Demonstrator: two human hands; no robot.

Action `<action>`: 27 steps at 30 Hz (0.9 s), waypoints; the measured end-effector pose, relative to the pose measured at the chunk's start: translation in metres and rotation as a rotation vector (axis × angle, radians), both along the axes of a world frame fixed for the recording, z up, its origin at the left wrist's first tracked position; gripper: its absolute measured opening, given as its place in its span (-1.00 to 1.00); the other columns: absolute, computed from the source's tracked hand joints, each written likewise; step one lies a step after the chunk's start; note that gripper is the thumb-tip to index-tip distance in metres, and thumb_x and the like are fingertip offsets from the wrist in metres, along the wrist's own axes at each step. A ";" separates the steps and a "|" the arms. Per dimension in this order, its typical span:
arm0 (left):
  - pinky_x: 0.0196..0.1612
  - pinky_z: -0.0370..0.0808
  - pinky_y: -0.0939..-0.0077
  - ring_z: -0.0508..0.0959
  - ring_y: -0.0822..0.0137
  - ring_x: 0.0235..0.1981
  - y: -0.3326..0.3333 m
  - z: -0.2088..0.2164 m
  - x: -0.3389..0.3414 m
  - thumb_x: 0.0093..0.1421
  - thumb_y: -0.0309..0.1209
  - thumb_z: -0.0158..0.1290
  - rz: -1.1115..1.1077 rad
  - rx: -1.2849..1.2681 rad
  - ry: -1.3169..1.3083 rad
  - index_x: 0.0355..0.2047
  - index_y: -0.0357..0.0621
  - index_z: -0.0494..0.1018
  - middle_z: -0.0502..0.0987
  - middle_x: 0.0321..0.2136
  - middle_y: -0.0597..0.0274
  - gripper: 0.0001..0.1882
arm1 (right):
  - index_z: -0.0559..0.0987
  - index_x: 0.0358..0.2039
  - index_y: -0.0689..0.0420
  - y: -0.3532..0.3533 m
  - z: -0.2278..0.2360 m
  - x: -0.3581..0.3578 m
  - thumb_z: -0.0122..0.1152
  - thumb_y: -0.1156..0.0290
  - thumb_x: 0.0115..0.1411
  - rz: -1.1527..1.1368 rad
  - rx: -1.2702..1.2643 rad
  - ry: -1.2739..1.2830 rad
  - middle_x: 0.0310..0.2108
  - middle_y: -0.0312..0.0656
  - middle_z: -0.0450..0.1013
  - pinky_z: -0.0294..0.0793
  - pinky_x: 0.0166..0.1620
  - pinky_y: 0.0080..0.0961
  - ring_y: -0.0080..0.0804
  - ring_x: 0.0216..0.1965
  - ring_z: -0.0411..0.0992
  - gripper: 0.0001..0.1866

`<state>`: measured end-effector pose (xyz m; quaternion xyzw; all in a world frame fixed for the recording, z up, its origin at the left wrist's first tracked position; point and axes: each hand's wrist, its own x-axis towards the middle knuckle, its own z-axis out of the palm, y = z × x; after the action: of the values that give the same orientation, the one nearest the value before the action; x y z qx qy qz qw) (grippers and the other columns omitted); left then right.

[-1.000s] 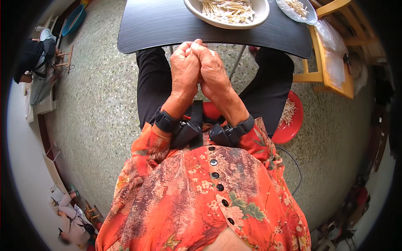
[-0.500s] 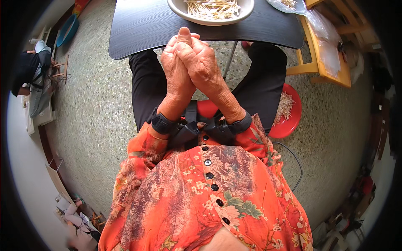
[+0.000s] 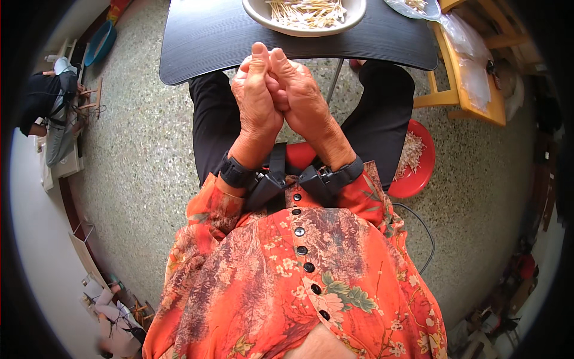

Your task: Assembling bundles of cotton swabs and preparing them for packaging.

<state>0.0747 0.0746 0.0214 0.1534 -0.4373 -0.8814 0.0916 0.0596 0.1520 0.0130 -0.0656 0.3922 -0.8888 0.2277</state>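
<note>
My left hand (image 3: 254, 99) and my right hand (image 3: 306, 99) are pressed together just in front of the black table (image 3: 203, 45). Both thumbs point up side by side, and the fingers curl into each other between the palms. Whatever may lie inside them is hidden. Beyond the hands, a pale grey bowl (image 3: 263, 23) on the table holds many cotton swabs (image 3: 308, 13) with thin wooden sticks. Each wrist wears a black strap.
A clear plastic container (image 3: 434, 11) with swabs is at the table's far right. Clear plastic bags (image 3: 475, 84) lie on a yellow wooden chair (image 3: 493, 110). Below right, a red basin (image 3: 429, 164) of swabs is on the speckled floor (image 3: 137, 173). Another person (image 3: 48, 99) is at far left.
The thumbs have come apart from a crossed position and now stand side by side. My right hand has turned and shifted slightly right, with the fingers still together.
</note>
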 end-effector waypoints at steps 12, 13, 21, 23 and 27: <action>-0.39 0.39 0.68 0.40 0.56 -0.46 -0.003 0.015 -0.016 0.22 -0.15 -0.02 0.003 -0.020 0.214 -0.41 -0.24 0.36 0.41 -0.50 0.34 -0.65 | 0.51 -0.33 0.17 -0.004 0.055 -0.013 0.01 0.16 0.22 -0.060 0.288 0.341 -0.55 -0.27 0.45 0.38 -0.41 -0.57 -0.50 -0.55 0.37 -0.69; -0.36 0.38 0.68 0.39 0.58 -0.45 0.000 0.009 -0.014 0.23 -0.18 -0.03 0.029 -0.059 0.206 -0.40 -0.23 0.36 0.40 -0.49 0.36 -0.68 | 0.50 -0.14 0.08 -0.011 0.044 -0.011 0.03 0.14 0.20 -0.259 0.542 0.488 -0.57 -0.27 0.46 0.41 -0.44 -0.44 -0.41 -0.58 0.38 -0.66; -0.41 0.35 0.71 0.35 0.60 -0.48 0.002 -0.001 -0.015 0.29 -0.24 -0.16 0.018 -0.299 0.120 -0.31 -0.22 0.36 0.36 -0.47 0.37 -0.72 | 0.49 -0.39 0.24 -0.011 0.030 -0.005 -0.18 0.13 0.30 -0.111 0.071 0.085 -0.58 -0.38 0.35 0.29 -0.52 -0.76 -0.69 -0.60 0.28 -0.58; -0.44 0.34 0.72 0.34 0.59 -0.50 -0.004 0.007 -0.010 0.30 -0.20 -0.18 -0.087 -0.275 0.124 -0.29 -0.24 0.36 0.35 -0.49 0.36 -0.68 | 0.49 -0.37 0.27 0.006 0.030 -0.008 -0.19 0.13 0.31 -0.005 -0.017 0.033 -0.66 -0.40 0.27 0.21 -0.60 -0.75 -0.69 -0.67 0.19 -0.56; -0.52 0.34 0.70 0.33 0.55 -0.54 0.003 0.024 0.007 0.32 -0.07 -0.29 -0.293 -0.091 0.292 -0.18 -0.29 0.35 0.32 -0.54 0.34 -0.52 | 0.43 -0.18 0.34 0.024 0.039 -0.007 -0.30 0.06 0.33 0.068 -0.098 0.070 -0.71 -0.49 0.05 -0.06 -0.74 -0.81 -0.77 -0.77 -0.09 -0.46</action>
<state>0.0817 0.0780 0.0451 -0.0454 -0.4764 -0.8775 0.0317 0.0525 0.1758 0.0521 -0.1211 0.3536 -0.8959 0.2401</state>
